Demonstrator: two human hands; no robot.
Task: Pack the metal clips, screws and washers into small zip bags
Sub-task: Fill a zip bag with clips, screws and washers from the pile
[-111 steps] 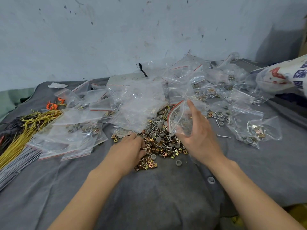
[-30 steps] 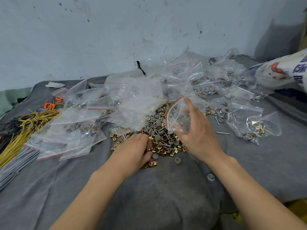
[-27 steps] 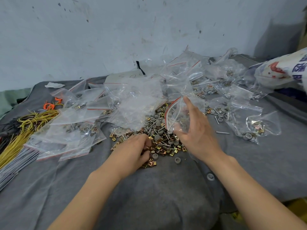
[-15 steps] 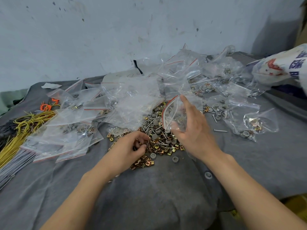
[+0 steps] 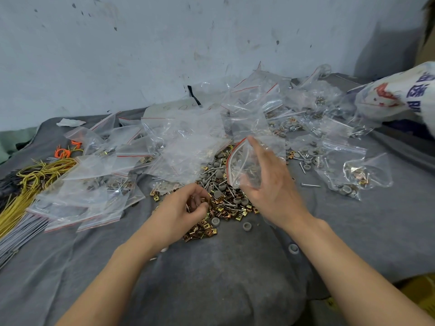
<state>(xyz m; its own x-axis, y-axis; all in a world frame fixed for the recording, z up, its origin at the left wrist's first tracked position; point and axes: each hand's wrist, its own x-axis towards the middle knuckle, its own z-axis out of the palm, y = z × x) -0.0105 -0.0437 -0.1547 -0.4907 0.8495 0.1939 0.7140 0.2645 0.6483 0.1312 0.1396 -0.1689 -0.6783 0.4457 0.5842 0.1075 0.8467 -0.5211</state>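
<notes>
My left hand (image 5: 182, 209) rests at the near edge of the pile (image 5: 227, 196) of gold clips, screws and grey washers on the grey cloth (image 5: 211, 278). Its fingers are curled and its thumb is pressed against them, pinching a few metal pieces (image 5: 191, 204); which kind I cannot tell. My right hand (image 5: 274, 189) holds a small zip bag (image 5: 243, 167) just above the far side of the pile. The thumb and lower fingers pinch its clear plastic, and the forefinger stretches up along the red-edged mouth, which faces my left hand. Empty bags (image 5: 188, 142) lie heaped behind the pile. Filled bags (image 5: 94, 191) lie to the left beside a bundle of yellow wires (image 5: 28, 182), and more packed bags (image 5: 353, 170) lie to the right. One loose washer (image 5: 293, 248) sits near my right forearm.
</notes>
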